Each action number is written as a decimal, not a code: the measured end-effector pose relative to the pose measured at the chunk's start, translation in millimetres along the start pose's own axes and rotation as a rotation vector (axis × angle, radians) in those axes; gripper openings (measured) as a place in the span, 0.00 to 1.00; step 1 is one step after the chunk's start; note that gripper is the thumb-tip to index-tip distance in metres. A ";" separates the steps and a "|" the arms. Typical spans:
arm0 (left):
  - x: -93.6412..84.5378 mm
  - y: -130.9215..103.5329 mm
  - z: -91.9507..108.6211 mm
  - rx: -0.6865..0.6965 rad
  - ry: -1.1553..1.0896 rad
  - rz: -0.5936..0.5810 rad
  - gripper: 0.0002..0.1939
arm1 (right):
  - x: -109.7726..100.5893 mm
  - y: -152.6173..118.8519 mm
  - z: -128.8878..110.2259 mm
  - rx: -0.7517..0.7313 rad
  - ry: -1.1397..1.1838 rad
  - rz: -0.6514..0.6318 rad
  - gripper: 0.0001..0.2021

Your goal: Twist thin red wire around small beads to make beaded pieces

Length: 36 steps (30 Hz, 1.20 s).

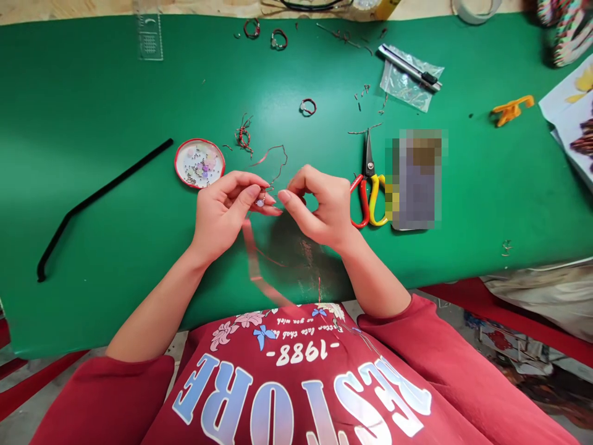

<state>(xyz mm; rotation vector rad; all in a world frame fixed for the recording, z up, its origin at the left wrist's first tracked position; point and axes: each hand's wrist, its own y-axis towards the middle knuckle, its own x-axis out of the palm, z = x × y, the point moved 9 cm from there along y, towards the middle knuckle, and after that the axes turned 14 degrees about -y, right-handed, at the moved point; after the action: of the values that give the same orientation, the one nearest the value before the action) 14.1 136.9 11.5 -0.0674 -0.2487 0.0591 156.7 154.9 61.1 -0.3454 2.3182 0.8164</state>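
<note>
Pinched between the thumb and fingers of my left hand (227, 210) is a small cord piece with a pale round bead (260, 202). Thin dark and reddish cords (283, 162) trail from it above the fingertips. My right hand (317, 204) is just to the right, its thumb and index finger closed together; whatever they hold is too small to make out. Beyond my left hand lies a round red-rimmed lid (176, 162) with small beads and pale pieces. A blurred reddish strand hangs below the hands, toward the shirt.
Scissors (369, 179) with red and yellow handles lie right of my right hand, beside a pixelated rectangular object (419, 185). Farther off are finished-looking cord rings (308, 107), a cutter (410, 67) on a plastic bag and an orange clip (512, 111). A black bent strip (106, 191) lies left.
</note>
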 end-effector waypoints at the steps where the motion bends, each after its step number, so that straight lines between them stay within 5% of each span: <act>1: 0.0 -0.4 -1.5 -0.019 -0.021 0.000 0.13 | 1.6 0.8 4.1 0.044 0.040 -0.021 0.12; 6: 4.8 -1.2 -3.3 -0.035 -0.077 -0.030 0.14 | 32.3 -4.0 21.6 0.330 0.472 -0.219 0.11; 12: 10.3 -0.4 0.1 -0.009 -0.189 -0.032 0.14 | 45.0 -7.7 24.7 0.459 0.819 -0.182 0.16; 16: 13.9 -1.5 1.1 0.002 -0.262 -0.030 0.13 | 37.6 -7.2 28.2 0.427 0.579 -0.173 0.18; 23: 15.5 -4.0 -2.9 0.020 -0.234 -0.069 0.09 | 13.4 -4.5 10.5 0.102 -0.087 0.003 0.12; 36: 21.1 -9.2 4.9 0.126 -0.126 -0.145 0.02 | 15.8 -3.5 10.7 0.095 -0.216 -0.029 0.12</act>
<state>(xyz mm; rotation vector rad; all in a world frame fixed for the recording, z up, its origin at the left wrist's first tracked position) 33.8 129.4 22.0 0.0803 -0.3740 -0.0649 151.6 158.5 42.7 -0.2366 2.1364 0.6905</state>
